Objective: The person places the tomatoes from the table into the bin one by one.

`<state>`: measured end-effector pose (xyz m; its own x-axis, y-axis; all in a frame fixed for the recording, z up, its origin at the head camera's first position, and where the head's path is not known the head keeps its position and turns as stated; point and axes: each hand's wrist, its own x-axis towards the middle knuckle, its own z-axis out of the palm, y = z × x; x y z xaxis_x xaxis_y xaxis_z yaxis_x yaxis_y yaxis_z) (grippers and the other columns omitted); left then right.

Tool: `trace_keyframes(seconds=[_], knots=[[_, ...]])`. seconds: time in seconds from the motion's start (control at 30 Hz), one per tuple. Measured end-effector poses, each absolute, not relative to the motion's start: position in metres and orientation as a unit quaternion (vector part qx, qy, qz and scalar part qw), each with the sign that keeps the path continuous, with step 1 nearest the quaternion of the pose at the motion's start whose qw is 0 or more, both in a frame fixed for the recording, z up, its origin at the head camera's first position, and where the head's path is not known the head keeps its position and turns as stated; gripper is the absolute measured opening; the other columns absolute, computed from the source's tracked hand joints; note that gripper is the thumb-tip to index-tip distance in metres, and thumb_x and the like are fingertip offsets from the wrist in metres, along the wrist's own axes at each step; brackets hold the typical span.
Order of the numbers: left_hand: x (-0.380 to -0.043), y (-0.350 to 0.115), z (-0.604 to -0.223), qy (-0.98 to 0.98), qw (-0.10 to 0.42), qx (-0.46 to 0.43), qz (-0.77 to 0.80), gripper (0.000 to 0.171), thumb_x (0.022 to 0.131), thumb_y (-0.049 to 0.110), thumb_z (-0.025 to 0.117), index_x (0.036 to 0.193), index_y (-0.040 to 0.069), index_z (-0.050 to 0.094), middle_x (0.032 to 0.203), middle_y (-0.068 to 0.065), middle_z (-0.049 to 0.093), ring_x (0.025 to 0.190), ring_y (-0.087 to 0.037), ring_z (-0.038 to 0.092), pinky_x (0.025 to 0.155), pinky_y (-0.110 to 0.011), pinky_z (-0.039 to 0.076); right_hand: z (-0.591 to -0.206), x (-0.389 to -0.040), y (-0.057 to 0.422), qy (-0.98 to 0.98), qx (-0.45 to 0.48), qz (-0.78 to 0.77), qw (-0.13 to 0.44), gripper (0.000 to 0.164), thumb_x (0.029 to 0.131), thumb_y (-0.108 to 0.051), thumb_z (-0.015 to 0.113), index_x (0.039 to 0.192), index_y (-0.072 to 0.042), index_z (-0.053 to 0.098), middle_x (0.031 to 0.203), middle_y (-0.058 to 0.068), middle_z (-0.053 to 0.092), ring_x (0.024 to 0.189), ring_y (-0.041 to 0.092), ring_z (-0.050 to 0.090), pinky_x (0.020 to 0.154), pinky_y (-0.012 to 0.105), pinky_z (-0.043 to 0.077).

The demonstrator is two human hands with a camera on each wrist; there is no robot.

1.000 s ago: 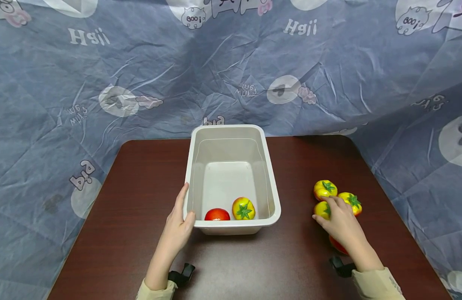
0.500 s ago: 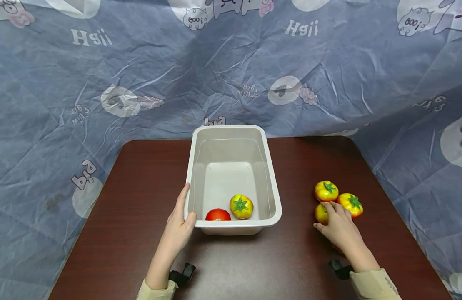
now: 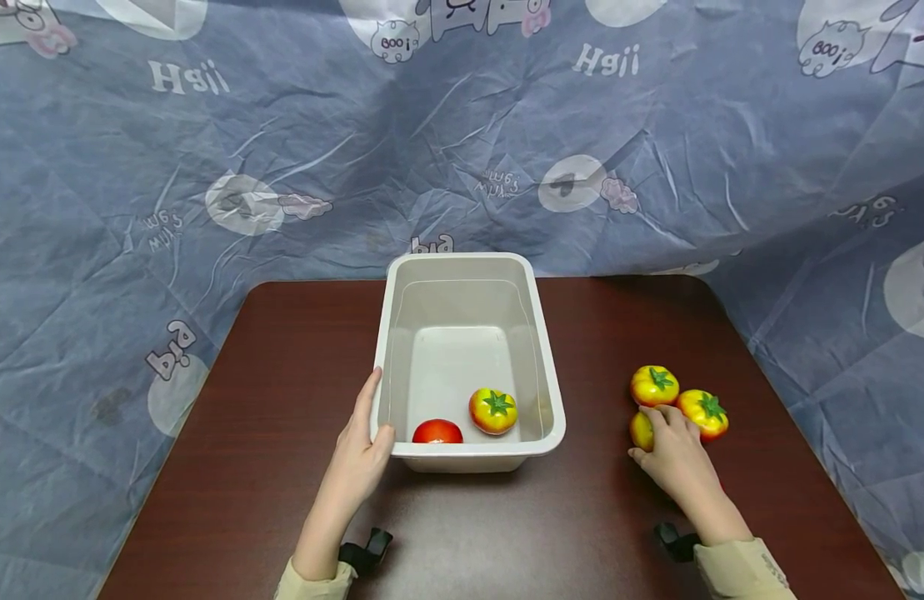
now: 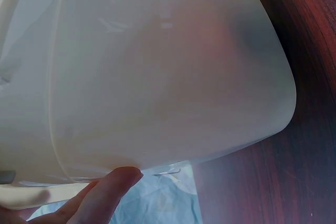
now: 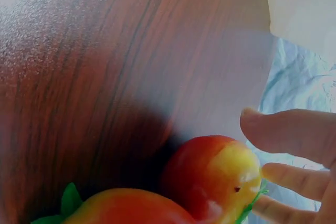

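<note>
My left hand [image 3: 357, 446] grips the left front corner of a pale grey plastic bin [image 3: 476, 450], thumb over the rim. In the left wrist view a fingertip [image 4: 126, 176] presses at the bin's wall. Inside lie a red tomato [image 3: 437, 432] and a yellow-red one with a green star-shaped calyx [image 3: 499, 403]. My right hand [image 3: 679, 462] reaches over a yellow tomato [image 3: 641, 432] at the right, partly covering it. In the right wrist view the fingertips meet that tomato [image 5: 205, 177], while the thumb [image 5: 289, 132] stands apart from it.
Two yellow-red tomatoes, a rear one [image 3: 654, 385] and a right one [image 3: 705, 413], sit just beyond my right hand. Another reddish tomato [image 5: 131, 208] lies near the right wrist. A blue printed cloth [image 3: 462, 150] hangs behind the brown table [image 3: 304, 350].
The yellow-red tomato in the bin has rolled a little left, then back right. My right hand has shifted slightly, now covering most of the reddish tomato near the wrist. My left hand keeps its place.
</note>
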<state>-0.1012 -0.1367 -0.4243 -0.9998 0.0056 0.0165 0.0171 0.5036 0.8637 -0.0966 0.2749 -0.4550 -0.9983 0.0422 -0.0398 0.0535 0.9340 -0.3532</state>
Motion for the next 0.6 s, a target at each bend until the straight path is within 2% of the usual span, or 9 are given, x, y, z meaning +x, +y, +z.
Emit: trace_keyframes(seconds=[0.23,0.6], knots=[[-0.1012,-0.1365,-0.4246,-0.867,0.007,-0.007,-0.498,0.078,0.087,0.008,0.041,0.157,0.035,0.019,0.16,-0.005,0.031,0.138,-0.03,0.043,0.106,-0.058,0.037,-0.4567,-0.0961,0.2741,0.984,0.021,-0.175,0.014,0.068,0.077,-0.011,0.078,0.135,0.009,0.047,0.131,0.033,0.038,0.116,0.058,0.032,0.086,0.07,0.042],[-0.1009,-0.1368,-0.4243,-0.869,0.007,-0.006,-0.495,0.077,0.087,0.009,0.041,0.157,0.034,0.02,0.16,-0.005,0.031,0.139,-0.031,0.042,0.107,-0.059,0.036,-0.4611,-0.0973,0.2737,0.983,0.02,-0.18,0.018,0.07,0.075,-0.013,0.081,0.134,0.008,0.048,0.131,0.032,0.038,0.111,0.053,0.031,0.083,0.064,0.044]])
